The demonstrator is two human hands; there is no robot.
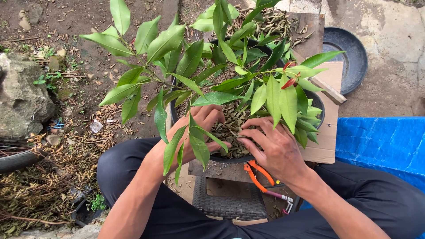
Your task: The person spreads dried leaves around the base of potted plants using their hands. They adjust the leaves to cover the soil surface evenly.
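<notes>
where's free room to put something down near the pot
Bare cardboard right of the pot, bordered by the blue tarp, and the tarp itself. The dish beyond is empty. Dirt at far left is open. It is crowded in the pot: both hands press the dry leaves under foliage; pruners lie just before it.

A black round pot [315,102] sits upright on a cardboard sheet, holding a leafy green plant [208,71] with long glossy leaves and a few red shoots. Dry brown leaf mulch [230,128] covers its soil surface.
</notes>
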